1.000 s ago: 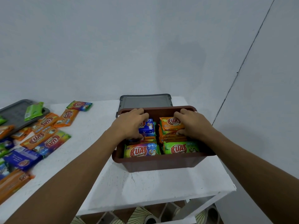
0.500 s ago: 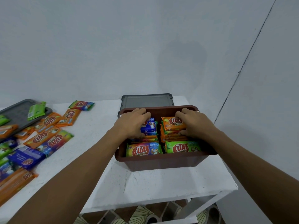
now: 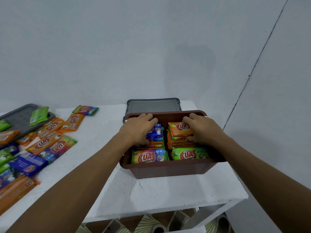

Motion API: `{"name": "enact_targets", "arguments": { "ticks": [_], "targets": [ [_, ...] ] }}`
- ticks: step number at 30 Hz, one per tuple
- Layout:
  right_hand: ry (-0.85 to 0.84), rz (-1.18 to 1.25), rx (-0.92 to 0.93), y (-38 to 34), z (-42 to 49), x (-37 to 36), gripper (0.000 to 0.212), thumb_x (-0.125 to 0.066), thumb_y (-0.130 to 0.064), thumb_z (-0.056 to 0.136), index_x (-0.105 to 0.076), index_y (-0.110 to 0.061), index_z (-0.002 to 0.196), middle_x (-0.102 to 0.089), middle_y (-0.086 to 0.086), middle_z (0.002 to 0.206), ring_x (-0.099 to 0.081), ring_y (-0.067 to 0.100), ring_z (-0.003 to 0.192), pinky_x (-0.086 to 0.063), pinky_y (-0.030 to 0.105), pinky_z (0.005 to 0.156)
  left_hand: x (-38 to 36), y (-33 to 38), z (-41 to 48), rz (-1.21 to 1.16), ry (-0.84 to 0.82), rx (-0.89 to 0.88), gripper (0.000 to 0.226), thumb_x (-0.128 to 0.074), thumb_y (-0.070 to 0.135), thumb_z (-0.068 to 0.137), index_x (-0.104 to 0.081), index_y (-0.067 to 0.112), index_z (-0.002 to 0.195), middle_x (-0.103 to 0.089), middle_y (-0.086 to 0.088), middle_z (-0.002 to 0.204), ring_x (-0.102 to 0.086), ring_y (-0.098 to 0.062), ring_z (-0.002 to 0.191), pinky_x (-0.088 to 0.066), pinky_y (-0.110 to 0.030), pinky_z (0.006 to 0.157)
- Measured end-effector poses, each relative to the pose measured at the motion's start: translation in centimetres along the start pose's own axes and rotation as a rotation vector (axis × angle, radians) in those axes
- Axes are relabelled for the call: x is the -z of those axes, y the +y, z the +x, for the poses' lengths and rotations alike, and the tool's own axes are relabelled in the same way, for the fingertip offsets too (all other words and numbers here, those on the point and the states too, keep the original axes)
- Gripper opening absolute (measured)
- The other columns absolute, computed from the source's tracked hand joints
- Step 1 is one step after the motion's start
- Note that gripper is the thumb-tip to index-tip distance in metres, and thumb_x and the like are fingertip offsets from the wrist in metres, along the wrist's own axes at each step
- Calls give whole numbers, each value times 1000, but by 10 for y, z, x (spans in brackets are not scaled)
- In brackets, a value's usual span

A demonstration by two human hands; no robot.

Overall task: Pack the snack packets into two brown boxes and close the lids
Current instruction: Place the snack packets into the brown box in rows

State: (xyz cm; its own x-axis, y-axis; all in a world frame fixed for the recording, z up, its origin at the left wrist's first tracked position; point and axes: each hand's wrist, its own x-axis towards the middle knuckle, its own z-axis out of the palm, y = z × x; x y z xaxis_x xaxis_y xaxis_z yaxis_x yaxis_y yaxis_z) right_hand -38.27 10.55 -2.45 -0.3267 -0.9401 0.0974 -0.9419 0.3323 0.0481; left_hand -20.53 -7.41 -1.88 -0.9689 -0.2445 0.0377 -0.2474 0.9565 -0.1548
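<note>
An open brown box (image 3: 168,169) stands near the table's right end, filled with snack packets. Two packets stand on edge at its near side: a rainbow packet (image 3: 149,156) and a green packet (image 3: 189,154). Behind them are two flat stacks. My left hand (image 3: 137,129) clasps the left stack, topped by a blue packet (image 3: 155,132), fingers over its far edge. My right hand (image 3: 202,130) clasps the right stack, topped by an orange packet (image 3: 177,132), thumb on its near side. A grey lid (image 3: 152,105) lies flat behind the box.
Several loose packets (image 3: 50,143) in orange, blue, green and rainbow lie scattered over the left of the white table (image 3: 168,194). A second grey lid (image 3: 18,116) lies at the far left with green packets on it. A wall corner stands close on the right.
Both hands stay on the same two stacks inside the box. Only the view has shifted slightly.
</note>
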Motion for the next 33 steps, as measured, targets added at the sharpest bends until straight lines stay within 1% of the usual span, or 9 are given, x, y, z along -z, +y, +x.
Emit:
{"name": "enact_targets", "arguments": {
  "ticks": [7,10,14,17,19,22,25,28,33],
  "targets": [
    [3,-3,-2,1,1,0,59,-73,-48,78,-46,-27,126,-56,-3,119,-58,16,102,-53,31,83,1,-1,0,-60,-19,22,75,-76,58,70,-43,26,129,-50,3,127,-49,-16,116,-53,-36,85],
    [-5,2,15,1,1,1,60,-69,-56,78,-48,-26,125,-56,-6,118,-58,14,100,-51,27,81,3,0,-1,-107,51,54,58,-62,66,76,-53,27,118,-58,6,112,-56,-16,102,-53,-37,79],
    [-48,50,16,-2,2,11,55,-57,-67,81,-53,-27,119,-57,-9,112,-56,10,96,-46,24,77,9,-10,-9,-216,81,80,36,-56,52,85,-63,27,110,-67,5,104,-60,-15,92,-47,-29,71],
    [-43,128,42,-12,8,20,43,-56,-61,85,-60,-28,113,-60,-10,107,-55,9,94,-47,27,76,13,-24,-27,-257,73,29,34,-57,48,89,-65,24,111,-69,5,102,-60,-13,89,-48,-29,75],
    [29,185,85,-32,17,26,33,-59,-51,88,-63,-27,110,-62,-9,103,-56,9,91,-49,30,75,8,-40,-47,-269,179,19,32,-56,45,90,-65,21,109,-67,4,106,-58,-13,95,-45,-30,83],
    [98,262,144,-72,41,34,19,-60,-40,91,-65,-27,103,-61,-13,88,-54,4,78,-49,30,67,-7,-74,-84,-349,287,133,32,-52,40,94,-59,19,116,-60,1,120,-53,-17,106,-45,-33,87],
    [115,288,212,-111,65,39,12,-59,-36,92,-65,-29,99,-59,-13,81,-54,4,74,-50,33,64,-25,-108,-122,-299,158,261,38,-52,42,96,-54,21,128,-51,2,134,-50,-16,116,-45,-32,92],
    [117,334,317,-163,89,43,5,-59,-32,92,-62,-29,94,-55,-17,80,-53,6,76,-42,27,61,-45,-152,-168,-263,78,353,41,-57,43,93,-56,22,127,-53,3,131,-51,-17,117,-48,-35,93],
    [-108,205,422,-256,131,32,28,-55,-40,94,-56,-30,120,-58,-10,108,-50,9,94,-48,33,82,-70,-216,-240,-227,-18,484,42,-59,37,90,-57,20,128,-51,-1,129,-48,-23,120,-47,-39,92]
  ]
}}
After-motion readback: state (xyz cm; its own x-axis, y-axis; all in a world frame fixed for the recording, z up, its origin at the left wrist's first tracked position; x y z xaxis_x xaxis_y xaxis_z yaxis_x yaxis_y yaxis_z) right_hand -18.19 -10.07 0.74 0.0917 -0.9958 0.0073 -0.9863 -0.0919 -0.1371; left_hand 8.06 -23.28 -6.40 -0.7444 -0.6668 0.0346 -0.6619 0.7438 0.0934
